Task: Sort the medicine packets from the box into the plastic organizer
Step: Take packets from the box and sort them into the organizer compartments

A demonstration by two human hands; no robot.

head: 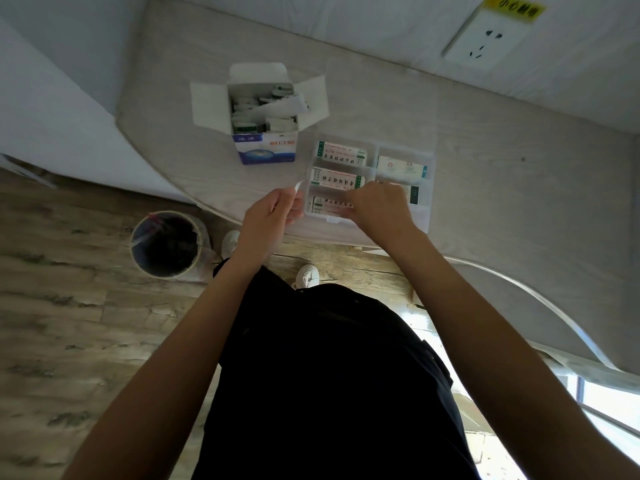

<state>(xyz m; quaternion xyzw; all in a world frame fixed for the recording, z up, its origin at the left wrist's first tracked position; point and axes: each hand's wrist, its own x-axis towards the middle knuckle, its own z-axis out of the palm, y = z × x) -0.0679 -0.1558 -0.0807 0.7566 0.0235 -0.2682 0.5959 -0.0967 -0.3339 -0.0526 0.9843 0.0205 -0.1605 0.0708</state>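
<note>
An open white and blue cardboard box (264,147) stands on the pale table, with several loose packets (263,110) inside. To its right lies a clear plastic organizer (420,216) with medicine packets (341,154) in its compartments. My left hand (268,213) hovers at the organizer's left edge and pinches a thin white strip (298,186). My right hand (379,206) is over the organizer's near compartments, fingers curled onto a packet (327,204) in the nearest left one. That hand hides part of the near right compartment.
A round waste bin (167,244) with a dark liner stands on the wooden floor left of my feet. A wall socket (485,39) sits at the back right. The table's (519,188) curved front edge runs just under my hands.
</note>
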